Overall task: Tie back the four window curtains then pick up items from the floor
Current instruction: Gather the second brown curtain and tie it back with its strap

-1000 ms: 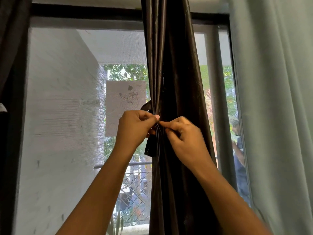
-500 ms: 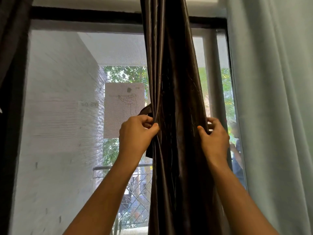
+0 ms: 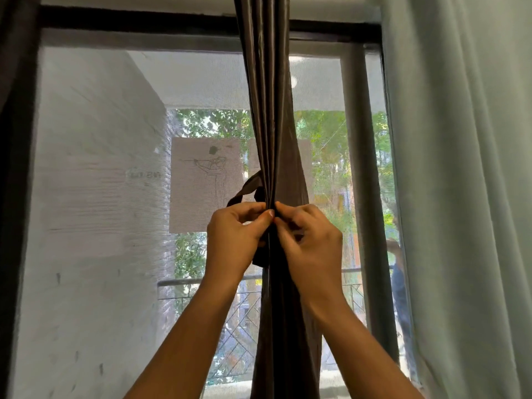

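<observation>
A dark brown curtain hangs gathered into a narrow bunch in the middle of the window. A matching dark tie-back strip loops out from its left side and hangs down below my left hand. My left hand pinches the strip against the curtain's front folds. Right beside it, my right hand pinches the fabric at the same spot, thumbs nearly touching. Whether the right fingers hold the strip's other end or only the curtain is hidden.
A pale grey-green curtain hangs at the right, and a dark curtain edge at the far left. The window has a mesh screen in a black frame. Outside are a balcony railing, trees and a person at the right.
My right hand came back from the curtain's right edge to the front of the bunch, meeting my left hand. The bunch is pulled narrower.
</observation>
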A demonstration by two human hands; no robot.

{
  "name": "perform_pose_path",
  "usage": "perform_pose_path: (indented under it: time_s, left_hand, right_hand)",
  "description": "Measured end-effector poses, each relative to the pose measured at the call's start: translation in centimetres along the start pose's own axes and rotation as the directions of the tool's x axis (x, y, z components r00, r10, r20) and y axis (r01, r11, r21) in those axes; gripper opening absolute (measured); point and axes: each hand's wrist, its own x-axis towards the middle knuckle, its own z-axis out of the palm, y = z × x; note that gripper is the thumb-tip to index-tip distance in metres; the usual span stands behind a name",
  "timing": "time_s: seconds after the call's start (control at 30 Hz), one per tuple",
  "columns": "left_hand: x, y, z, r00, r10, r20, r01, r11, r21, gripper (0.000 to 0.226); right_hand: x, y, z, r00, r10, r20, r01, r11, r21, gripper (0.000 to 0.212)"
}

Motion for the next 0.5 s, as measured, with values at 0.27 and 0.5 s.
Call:
perform_pose_path:
  time_s: [0.27,0.5]
  left_hand:
    - [-0.1,0.4,1.1,0.995,-0.089,0.036,0.093,0.987,-0.131,0.018]
    - [0.0,1.4,2.9,0.997,-0.030,0.077,0.036,0.997,-0.072,0.013]
  right_hand:
    - [0.6,1.5,-1.4,0.989,0.096,0.114,-0.106,0.991,0.082,0.028]
    - [1.7,3.2,-3.5,0.959,0.114,0.259,-0.173,0.961,0.216,0.024]
